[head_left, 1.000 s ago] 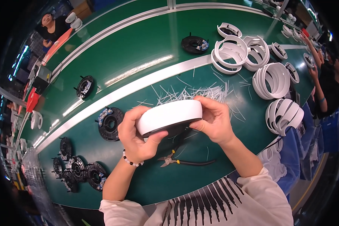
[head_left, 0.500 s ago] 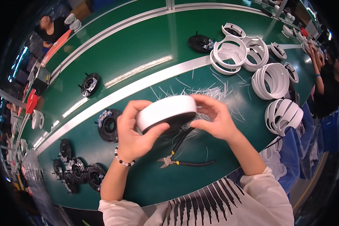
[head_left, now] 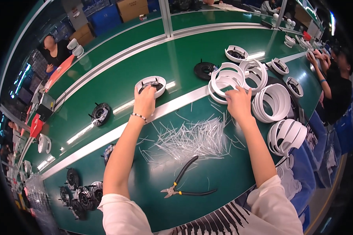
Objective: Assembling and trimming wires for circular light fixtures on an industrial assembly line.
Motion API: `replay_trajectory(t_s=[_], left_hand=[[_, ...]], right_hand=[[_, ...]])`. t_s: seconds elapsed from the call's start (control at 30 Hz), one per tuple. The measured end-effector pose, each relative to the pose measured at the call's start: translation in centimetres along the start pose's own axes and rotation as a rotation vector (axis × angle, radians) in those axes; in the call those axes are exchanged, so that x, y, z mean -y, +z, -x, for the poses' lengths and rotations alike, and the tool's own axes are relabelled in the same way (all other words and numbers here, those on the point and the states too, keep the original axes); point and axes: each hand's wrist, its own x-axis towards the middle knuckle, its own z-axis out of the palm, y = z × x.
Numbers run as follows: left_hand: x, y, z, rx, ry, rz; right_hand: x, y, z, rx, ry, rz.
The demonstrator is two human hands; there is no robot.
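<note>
My left hand is stretched out to the green belt and grips the near rim of a round white unit with a dark core, which sits flat on the belt. My right hand reaches forward-right, its fingers closed on the edge of a white plastic ring lying among several rings. Between my forearms lies a heap of thin white trimmed strips. Black-handled cutting pliers rest on the table in front of me.
Stacks of white rings stand at the right, with more by the table edge. Black round parts lie on the belt, further along it and in a cluster at lower left. Another person works at the right.
Both hands held the white round unit close over the strips. Now my left hand has carried it out and set it on the belt, and my right hand has moved to the rings.
</note>
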Motion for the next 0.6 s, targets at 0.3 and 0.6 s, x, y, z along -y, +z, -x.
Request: replay_trajectory(t_s=[0.3,0.6], left_hand=[[-2.4,-3.4,-12.3,-0.369,0.100,0.264],[-10.5,11.6,-21.7,0.382,-0.189,0.287]], right_hand=[[-3.5,0.1,-0.2,-0.128,-0.179,-0.208],[-4.3,0.0,0.3,-0.267,-0.195,-0.355]])
